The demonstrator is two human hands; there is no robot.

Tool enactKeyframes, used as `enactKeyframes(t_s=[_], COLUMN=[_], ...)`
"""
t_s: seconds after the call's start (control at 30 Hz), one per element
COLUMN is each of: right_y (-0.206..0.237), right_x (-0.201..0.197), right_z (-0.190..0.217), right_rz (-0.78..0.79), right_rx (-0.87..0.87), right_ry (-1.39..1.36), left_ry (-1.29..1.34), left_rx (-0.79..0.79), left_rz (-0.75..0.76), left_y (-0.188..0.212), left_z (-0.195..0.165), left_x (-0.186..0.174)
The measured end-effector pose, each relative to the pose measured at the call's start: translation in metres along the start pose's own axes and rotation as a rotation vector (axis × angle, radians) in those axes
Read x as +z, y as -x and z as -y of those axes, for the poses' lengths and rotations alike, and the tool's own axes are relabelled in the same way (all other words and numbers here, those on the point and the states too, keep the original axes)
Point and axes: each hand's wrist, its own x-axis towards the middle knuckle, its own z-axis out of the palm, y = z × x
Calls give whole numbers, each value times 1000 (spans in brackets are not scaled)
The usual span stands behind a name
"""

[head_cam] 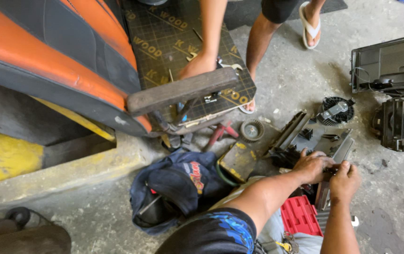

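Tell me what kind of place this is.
Probably a car repair workshop: a blower fan and black plastic housings lie dismantled on the stained concrete floor, beside an orange car seat.

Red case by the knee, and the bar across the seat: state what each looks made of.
Red case: apparently moulded plastic, from its ribbed, evenly coloured, slightly glossy surface. Bar: probably bare wood, matte brown, worn, with squared edges, though grime leaves that open.

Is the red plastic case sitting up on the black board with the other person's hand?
No, the red plastic case lies on the floor by the person's knee, far from the black board.
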Motion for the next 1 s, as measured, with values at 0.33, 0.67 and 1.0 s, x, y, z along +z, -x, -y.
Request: enactKeyframes(t_s=[0.33, 0.67, 1.0], right_y=[4, 2, 15], right_x=[11, 12, 16], right_z=[22, 16, -7], right_rz=[-32, 50, -34], right_rx=[134, -47, 15], right_ry=[-335, 8, 91], left_ry=[9, 254, -364], left_rx=[14, 138, -803], left_rz=[86, -109, -558], left_y=[6, 10, 116], left_z=[10, 36, 190], left_x=[-13, -25, -219])
